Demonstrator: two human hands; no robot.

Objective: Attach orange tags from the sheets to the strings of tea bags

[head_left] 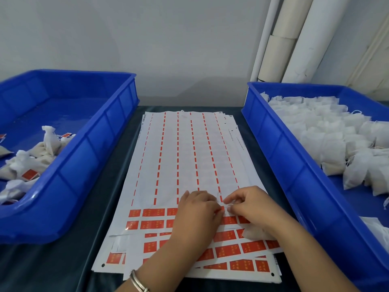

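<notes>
nearest the camera, a forearm with a silver bangle [137, 281] reaches forward over a stack of sticker sheets [185, 165] lying on the dark tabletop [63, 266]. rows of orange tags [229, 250] fill the near part of the sheets; farther up, most of the top sheet is stripped, with only thin orange dashed lines left. the left hand [195, 211] rests on the top sheet with fingers curled, pinching at a tag at the edge of the remaining rows. the right hand [250, 205] meets it fingertip to fingertip, pinching a thin white string [228, 205] between thumb and forefinger. a white tea bag [255, 232] lies on the sheets just under the right wrist. to the left, a blue tray [88, 148] holds a few tea bags with orange tags on them [31, 163]. to the right, another blue tray [280, 157] is heaped with untagged tea bags [328, 131]. behind it, pale pipes [294, 39] stand against the wall.
</notes>
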